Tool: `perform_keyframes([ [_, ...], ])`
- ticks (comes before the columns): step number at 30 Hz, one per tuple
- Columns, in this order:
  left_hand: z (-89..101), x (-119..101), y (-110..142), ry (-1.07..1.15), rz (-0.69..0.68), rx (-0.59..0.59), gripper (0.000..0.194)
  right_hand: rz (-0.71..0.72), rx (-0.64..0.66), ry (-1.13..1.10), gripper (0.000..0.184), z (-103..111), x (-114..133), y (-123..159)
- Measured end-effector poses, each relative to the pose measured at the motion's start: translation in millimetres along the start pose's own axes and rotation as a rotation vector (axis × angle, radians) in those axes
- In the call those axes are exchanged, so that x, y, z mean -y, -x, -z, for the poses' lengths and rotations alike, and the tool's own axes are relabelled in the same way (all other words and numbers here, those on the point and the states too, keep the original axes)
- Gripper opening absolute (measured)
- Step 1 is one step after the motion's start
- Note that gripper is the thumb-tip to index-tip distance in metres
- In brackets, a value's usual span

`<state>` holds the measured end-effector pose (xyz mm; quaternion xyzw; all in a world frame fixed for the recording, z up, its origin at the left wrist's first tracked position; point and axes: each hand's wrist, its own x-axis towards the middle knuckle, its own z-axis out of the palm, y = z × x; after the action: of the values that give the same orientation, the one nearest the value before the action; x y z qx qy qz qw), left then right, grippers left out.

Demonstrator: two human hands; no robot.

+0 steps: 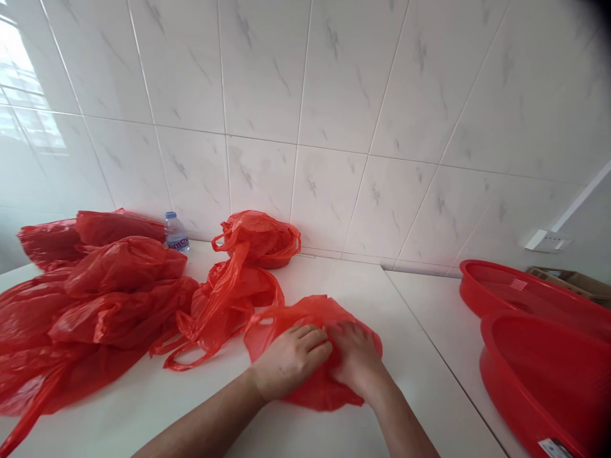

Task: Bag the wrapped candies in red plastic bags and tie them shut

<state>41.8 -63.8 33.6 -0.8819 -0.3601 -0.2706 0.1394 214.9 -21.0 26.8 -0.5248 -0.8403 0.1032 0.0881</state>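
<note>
Pressing flat, fingers closed together, left hand (289, 360) and right hand (357, 357) rest side by side on a red plastic bag (305, 312), long axis crosswise beneath both.

A water bottle (176, 233) stands against the tiled wall (262, 83) beside a heap of red plastic bags (109, 305). Two red mesh baskets (539, 375) sit on the white counter (429, 356), near a cardboard box (568, 283) and a wall socket (547, 240).
</note>
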Motion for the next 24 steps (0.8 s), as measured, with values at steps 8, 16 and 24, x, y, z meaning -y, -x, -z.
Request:
perform_keyframes([
  [8,-4.6,42.1,23.9,0.038,0.551,0.286,0.030,-0.004,0.088,-0.145,0.017,16.7,-22.2,4.2],
  [16,9.8,26.4,12.1,0.069,0.487,0.278,0.033,-0.294,-0.164,-0.353,0.030,20.8,-33.9,-13.0],
  [24,16.9,26.4,7.9,-0.222,0.343,-0.144,0.029,-0.161,-0.154,-0.099,0.053,-1.7,-30.0,-17.7],
])
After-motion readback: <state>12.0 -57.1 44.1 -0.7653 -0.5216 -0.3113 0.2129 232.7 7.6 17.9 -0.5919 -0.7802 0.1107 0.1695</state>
